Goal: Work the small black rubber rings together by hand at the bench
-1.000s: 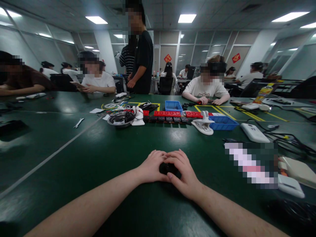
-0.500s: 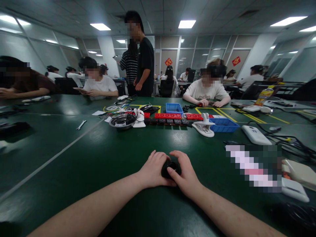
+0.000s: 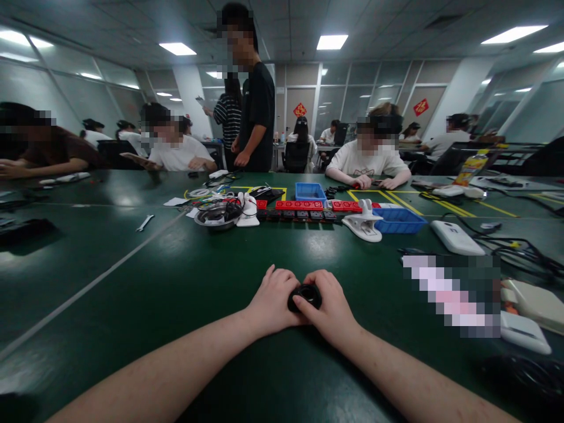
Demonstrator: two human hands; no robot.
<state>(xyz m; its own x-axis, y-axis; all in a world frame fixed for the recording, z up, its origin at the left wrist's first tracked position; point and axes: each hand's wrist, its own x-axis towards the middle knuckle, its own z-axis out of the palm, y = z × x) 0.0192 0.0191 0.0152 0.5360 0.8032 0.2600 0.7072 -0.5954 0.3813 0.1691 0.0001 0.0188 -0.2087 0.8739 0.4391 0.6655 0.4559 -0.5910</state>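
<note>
Between my two hands, low over the green table, is a small round black ring-shaped object with a dark hollow in its middle. Its exact kind I cannot make out. My left hand is curled round its left side, the fingers closed and partly hidden behind it. From the right, my right hand grips it, with the thumb lying across the near rim and the fingers bent over the far side.
Ahead lie red and black socket strips, white clamps, blue bins and a metal bowl of cables. A wrench lies left. White boxes and black cables lie right. A person sits opposite.
The black ring-shaped object has tilted slightly, so its upper face shows more. My hands stay around it almost in place. A standing person in the background has shifted a little.
</note>
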